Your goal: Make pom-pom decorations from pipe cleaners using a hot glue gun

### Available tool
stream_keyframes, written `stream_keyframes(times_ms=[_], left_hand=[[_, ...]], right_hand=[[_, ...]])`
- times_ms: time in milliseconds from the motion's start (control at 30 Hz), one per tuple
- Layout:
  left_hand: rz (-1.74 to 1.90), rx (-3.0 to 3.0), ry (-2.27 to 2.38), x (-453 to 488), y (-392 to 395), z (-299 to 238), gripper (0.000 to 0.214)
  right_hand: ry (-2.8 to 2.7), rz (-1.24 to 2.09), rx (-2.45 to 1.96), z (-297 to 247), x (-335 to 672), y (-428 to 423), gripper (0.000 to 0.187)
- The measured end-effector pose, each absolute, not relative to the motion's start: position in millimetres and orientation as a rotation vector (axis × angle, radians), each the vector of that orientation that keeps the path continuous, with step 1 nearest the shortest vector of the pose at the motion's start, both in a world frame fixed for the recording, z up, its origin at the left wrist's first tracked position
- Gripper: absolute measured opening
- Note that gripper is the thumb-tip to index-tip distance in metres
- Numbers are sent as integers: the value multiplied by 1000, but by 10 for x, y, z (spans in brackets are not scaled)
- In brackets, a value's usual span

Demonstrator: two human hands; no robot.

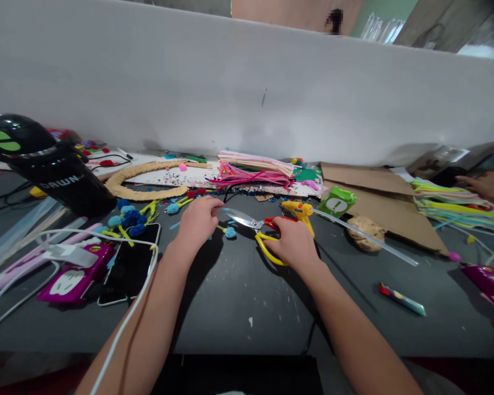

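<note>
My right hand [293, 241] is closed on the yellow and red handles of a pair of scissors [251, 224], whose blades point left. My left hand [198, 218] is pinched shut at the blade tips, holding a thin piece I cannot make out. A light-blue pompom [230, 232] lies on the dark table [230, 296] just below the blades. A yellow glue gun [298, 209] with a clear glue stick [366, 237] lies right behind my right hand.
A black phone [129, 266] and magenta packet [72, 277] lie left, with blue pompoms [127, 218] and a black bottle [53, 170]. Pink pipe cleaners [251, 175], a straw ring [148, 186] and cardboard [391, 214] are behind. Another person's hand [483, 185] rests far right.
</note>
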State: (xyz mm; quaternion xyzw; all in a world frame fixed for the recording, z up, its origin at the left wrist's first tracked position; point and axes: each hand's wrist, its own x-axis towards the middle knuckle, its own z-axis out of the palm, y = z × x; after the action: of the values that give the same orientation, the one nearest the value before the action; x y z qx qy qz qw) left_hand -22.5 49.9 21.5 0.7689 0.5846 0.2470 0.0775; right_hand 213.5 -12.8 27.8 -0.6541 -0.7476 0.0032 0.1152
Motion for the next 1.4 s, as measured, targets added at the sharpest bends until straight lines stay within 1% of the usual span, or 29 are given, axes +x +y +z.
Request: stream_keyframes(times_ms=[167, 367, 733, 1000, 1400], left_hand=[[747, 2271, 1720, -204, 495, 202, 33], [786, 2267, 1669, -206, 503, 178, 32], [801, 2265, 1616, -217, 509, 156, 30], [814, 2206, 1592, -215, 521, 153, 28], [798, 2181, 1637, -219, 562, 88, 26]], right_hand=[[-2208, 22, -1926, 278, 2129, -123, 33], [-2225, 50, -2008, 303, 2123, -127, 32], [-2267, 38, -2011, 266, 2121, -124, 30], [-2344, 135, -2036, 233, 2099, -117, 31], [-2416, 172, -2065, 209, 2033, -104, 31]])
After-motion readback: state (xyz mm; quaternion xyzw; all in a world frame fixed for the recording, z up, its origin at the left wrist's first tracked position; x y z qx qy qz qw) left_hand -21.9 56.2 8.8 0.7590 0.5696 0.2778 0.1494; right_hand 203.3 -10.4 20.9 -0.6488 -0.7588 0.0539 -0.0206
